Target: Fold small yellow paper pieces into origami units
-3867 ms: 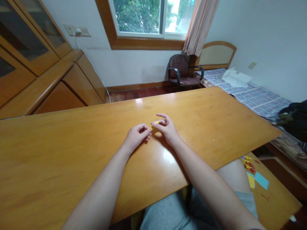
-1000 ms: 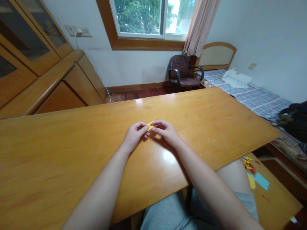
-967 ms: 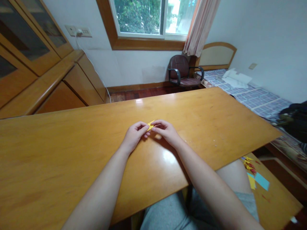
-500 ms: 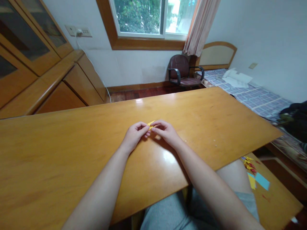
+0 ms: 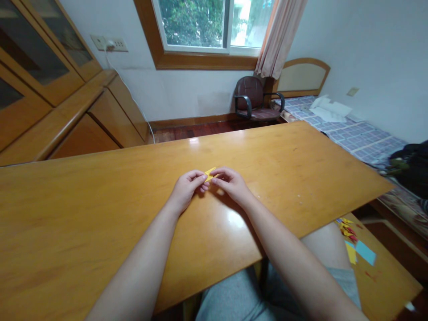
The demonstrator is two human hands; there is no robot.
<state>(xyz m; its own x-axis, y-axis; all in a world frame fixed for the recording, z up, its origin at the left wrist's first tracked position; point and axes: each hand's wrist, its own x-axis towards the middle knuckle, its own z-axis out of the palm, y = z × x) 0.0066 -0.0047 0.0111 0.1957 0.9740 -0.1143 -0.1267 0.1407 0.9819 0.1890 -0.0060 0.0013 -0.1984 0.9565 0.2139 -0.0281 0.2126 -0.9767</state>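
Observation:
A small piece of folded yellow paper (image 5: 209,174) is held up between my two hands, just above the wooden table (image 5: 110,200). My left hand (image 5: 189,186) is closed on its left side, thumb on top and fingers beneath. From the right, my right hand (image 5: 230,182) pinches at the paper's other side with thumb and forefinger. Its pointed tip sticks up between the hands. Fingers cover part of the paper, so its full shape is hidden.
On a lower bench (image 5: 388,285) at my right lie several folded yellow and red paper pieces (image 5: 347,231), a blue paper sheet (image 5: 365,253) and a yellow sheet (image 5: 351,253). A brown armchair (image 5: 252,96) stands beyond the table, beside a bed (image 5: 361,133).
My left hand has shifted slightly left, and more of the yellow paper shows between the fingers. The right hand has hardly moved.

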